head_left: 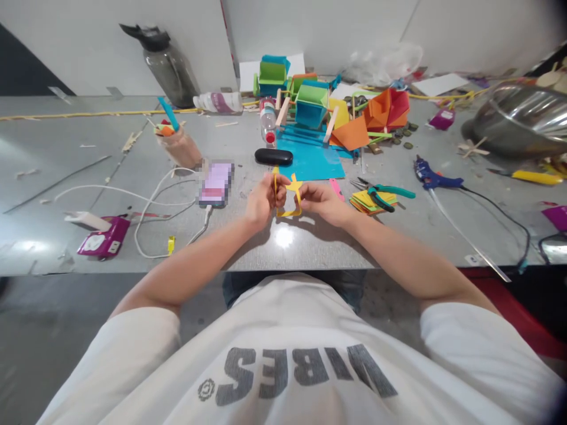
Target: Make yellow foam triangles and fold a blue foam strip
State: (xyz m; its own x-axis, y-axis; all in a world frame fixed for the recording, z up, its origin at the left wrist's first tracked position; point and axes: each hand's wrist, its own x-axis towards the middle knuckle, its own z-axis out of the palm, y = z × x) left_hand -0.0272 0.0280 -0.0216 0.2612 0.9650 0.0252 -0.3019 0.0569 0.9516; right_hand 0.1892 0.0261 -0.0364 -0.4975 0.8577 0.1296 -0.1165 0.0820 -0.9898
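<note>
Between my hands, just above the table's front part, is a thin yellow strip frame bent into a rough square, with crossing pieces at its top right corner. My left hand pinches its left side. The right side is held in the fingertips of my right hand. Whether it is paper or painted stick I cannot tell. Beyond the hands lie a black oblong case and a blue sheet. Close to my right hand are a pink strip and teal-handled pliers resting on a stack of coloured paper squares.
Green, blue and orange paper boxes on sticks stand at the back. On the left are a phone with a white cable, a stick-filled cup and a large bottle. A glue gun, cutter and metal bowl lie right.
</note>
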